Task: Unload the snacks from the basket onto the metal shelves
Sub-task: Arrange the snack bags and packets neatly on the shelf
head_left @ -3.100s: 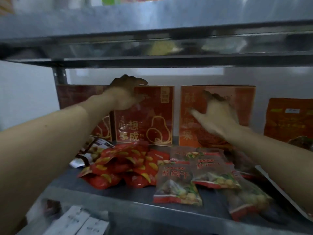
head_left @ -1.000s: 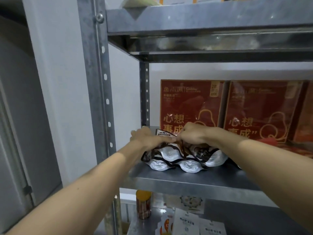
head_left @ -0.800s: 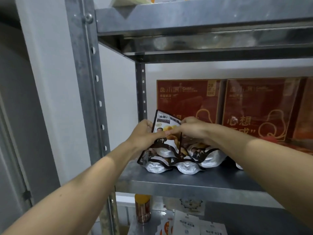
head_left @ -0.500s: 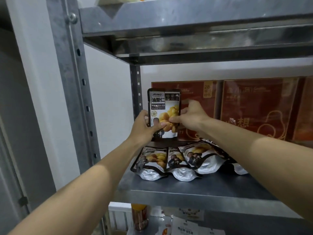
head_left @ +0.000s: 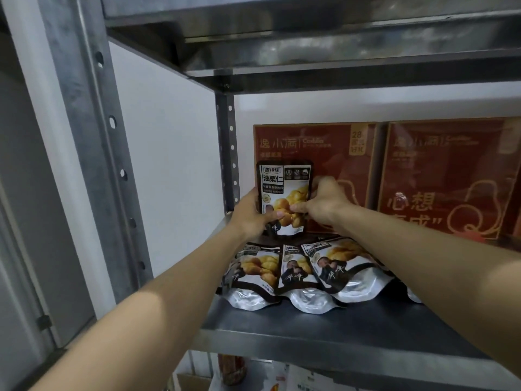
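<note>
A black-and-white chestnut snack pouch (head_left: 283,190) stands upright at the back left of the metal shelf (head_left: 324,331), in front of a red box (head_left: 335,153). My left hand (head_left: 249,214) grips its left side and my right hand (head_left: 321,203) pinches its right side. Three pouches of the same kind (head_left: 298,272) lie flat in a row just in front of it. The basket is out of view.
A second red box (head_left: 451,179) stands to the right against the back wall. The upright post (head_left: 95,142) rises at the left and another shelf (head_left: 310,38) hangs close overhead. A lower shelf holds a jar (head_left: 232,368) and white packets.
Both hands lifted one pouch off the flat row and stood it upright against the red box. The view shifted left from the earlier red packets.
</note>
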{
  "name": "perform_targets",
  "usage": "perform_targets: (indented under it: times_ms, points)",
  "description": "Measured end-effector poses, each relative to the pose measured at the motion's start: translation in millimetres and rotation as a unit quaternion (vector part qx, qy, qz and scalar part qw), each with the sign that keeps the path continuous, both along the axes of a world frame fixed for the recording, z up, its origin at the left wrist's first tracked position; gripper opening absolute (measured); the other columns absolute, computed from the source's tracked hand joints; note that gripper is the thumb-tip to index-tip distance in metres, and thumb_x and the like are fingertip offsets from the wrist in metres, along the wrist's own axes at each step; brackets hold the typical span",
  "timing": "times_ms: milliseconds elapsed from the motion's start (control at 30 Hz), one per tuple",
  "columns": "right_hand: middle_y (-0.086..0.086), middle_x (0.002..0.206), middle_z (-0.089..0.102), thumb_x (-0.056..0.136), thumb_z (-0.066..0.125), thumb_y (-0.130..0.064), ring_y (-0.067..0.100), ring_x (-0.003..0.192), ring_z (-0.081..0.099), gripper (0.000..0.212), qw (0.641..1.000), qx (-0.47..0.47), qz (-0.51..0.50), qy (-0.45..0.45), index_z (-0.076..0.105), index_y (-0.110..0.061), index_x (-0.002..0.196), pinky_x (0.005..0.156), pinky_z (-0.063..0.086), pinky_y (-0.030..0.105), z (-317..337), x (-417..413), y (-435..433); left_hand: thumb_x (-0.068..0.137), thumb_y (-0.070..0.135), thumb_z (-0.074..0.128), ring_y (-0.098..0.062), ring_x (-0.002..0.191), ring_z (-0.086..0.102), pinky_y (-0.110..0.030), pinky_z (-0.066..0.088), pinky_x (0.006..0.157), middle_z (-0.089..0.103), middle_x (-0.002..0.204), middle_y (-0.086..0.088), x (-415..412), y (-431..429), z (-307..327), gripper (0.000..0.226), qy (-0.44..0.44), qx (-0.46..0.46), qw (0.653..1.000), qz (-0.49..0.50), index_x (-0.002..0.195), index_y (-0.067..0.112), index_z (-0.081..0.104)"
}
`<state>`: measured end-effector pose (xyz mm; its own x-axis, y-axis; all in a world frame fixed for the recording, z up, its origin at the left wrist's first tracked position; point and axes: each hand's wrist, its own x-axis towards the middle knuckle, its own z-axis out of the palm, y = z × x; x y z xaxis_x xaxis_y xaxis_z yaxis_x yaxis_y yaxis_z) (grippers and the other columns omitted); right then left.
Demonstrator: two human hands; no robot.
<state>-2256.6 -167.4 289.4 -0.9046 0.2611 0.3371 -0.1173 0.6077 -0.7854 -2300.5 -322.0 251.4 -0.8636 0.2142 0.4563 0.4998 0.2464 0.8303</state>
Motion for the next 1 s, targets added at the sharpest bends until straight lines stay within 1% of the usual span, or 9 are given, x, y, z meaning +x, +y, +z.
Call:
perform_targets:
  times_ms: [200, 300, 400, 467, 567, 733, 833, 900, 1000]
  points:
    - [0.004, 0.098, 0.069, 0.068, 0.088, -0.012, 0.022, 0.090, 0.070, 0.042, 1.000, 0.011, 0.010, -0.024, 0.063, -0.014, 0.102, 0.079, 0.060, 0.038, -8, -9, 3, 0.081, 0.002, 0.075, -0.020, 0.104, 0.064, -0.030, 0.053, 0.091, 0.068, 0.113, -0.003, -4, -1, -9, 0.050, -0.022, -0.012, 0.999, -0.022, 0.126, 0.007, 0.055]
    - [0.003, 0.099, 0.070, 0.067, 0.089, -0.015, 0.022, 0.093, 0.068, 0.042, 1.000, 0.009, 0.009, -0.026, 0.065, -0.016, 0.101, 0.085, 0.058, 0.041, -11, -11, 6, 0.080, 0.009, 0.078, -0.020, 0.102, 0.066, -0.032, 0.054, 0.091, 0.070, 0.111, -0.003, -5, -3, -12, 0.048, -0.035, -0.029, 0.999, -0.013, 0.124, 0.008, 0.057]
    - [0.003, 0.103, 0.070, 0.068, 0.089, -0.019, 0.021, 0.098, 0.066, 0.043, 0.999, 0.030, -0.002, -0.034, 0.065, -0.014, 0.104, 0.087, 0.055, 0.034, -6, -5, 6, 0.080, 0.011, 0.079, -0.008, 0.081, 0.062, -0.015, 0.050, 0.070, 0.066, 0.090, 0.005, -1, -6, -10, 0.043, -0.053, -0.049, 0.997, -0.002, 0.117, 0.006, 0.056]
    - [0.005, 0.105, 0.067, 0.067, 0.090, -0.021, 0.020, 0.098, 0.063, 0.048, 0.998, 0.042, -0.024, -0.038, 0.064, -0.010, 0.106, 0.079, 0.049, 0.027, 0, 3, 5, 0.079, 0.016, 0.080, -0.007, 0.070, 0.056, -0.017, 0.044, 0.062, 0.060, 0.079, 0.004, 2, -11, -6, 0.043, -0.067, -0.061, 0.996, 0.019, 0.112, 0.006, 0.054]
    - [0.005, 0.097, 0.062, 0.068, 0.089, -0.022, 0.019, 0.094, 0.055, 0.046, 0.994, 0.066, -0.085, -0.028, 0.060, -0.003, 0.098, 0.076, 0.044, 0.025, 9, 17, 3, 0.078, 0.022, 0.082, -0.017, 0.081, 0.061, -0.025, 0.046, 0.070, 0.062, 0.084, -0.005, 4, -22, -2, 0.046, -0.084, -0.071, 0.993, 0.035, 0.110, 0.009, 0.053]
    - [0.004, 0.091, 0.063, 0.079, 0.075, -0.018, 0.024, 0.085, 0.060, 0.020, 0.972, 0.160, -0.150, 0.082, 0.063, -0.011, 0.094, 0.073, 0.052, 0.031, 21, 47, -8, 0.075, 0.025, 0.084, -0.020, 0.089, 0.058, -0.028, 0.046, 0.078, 0.059, 0.093, -0.005, 21, -40, 2, 0.046, -0.085, -0.106, 0.989, 0.061, 0.106, 0.012, 0.053]
    - [0.001, 0.095, 0.067, 0.082, 0.075, -0.026, 0.021, 0.089, 0.064, 0.019, 0.965, 0.252, -0.017, 0.066, 0.068, -0.016, 0.096, 0.081, 0.055, 0.035, 22, 66, -22, 0.070, 0.038, 0.086, -0.025, 0.102, 0.057, -0.032, 0.046, 0.084, 0.061, 0.111, -0.006, 34, -47, 0, 0.055, -0.114, -0.155, 0.978, 0.080, 0.108, 0.013, 0.055]
    - [-0.001, 0.100, 0.068, 0.081, 0.076, -0.040, 0.017, 0.094, 0.063, 0.032, 0.940, 0.318, 0.120, -0.035, 0.071, -0.016, 0.102, 0.083, 0.054, 0.032, 17, 78, -35, 0.066, 0.043, 0.086, -0.026, 0.104, 0.057, -0.033, 0.046, 0.086, 0.061, 0.115, -0.008, 45, -48, -1, 0.064, -0.139, -0.189, 0.968, 0.083, 0.112, 0.010, 0.055]
    - [-0.007, 0.099, 0.066, 0.083, 0.072, -0.048, 0.013, 0.097, 0.061, 0.040, 0.883, 0.386, 0.195, -0.183, 0.072, -0.019, 0.110, 0.079, 0.048, 0.025, 5, 86, -44, 0.053, 0.051, 0.089, -0.030, 0.105, 0.061, -0.028, 0.046, 0.085, 0.063, 0.102, -0.001, 63, -48, -3, 0.084, -0.157, -0.234, 0.957, 0.073, 0.119, 0.009, 0.058]
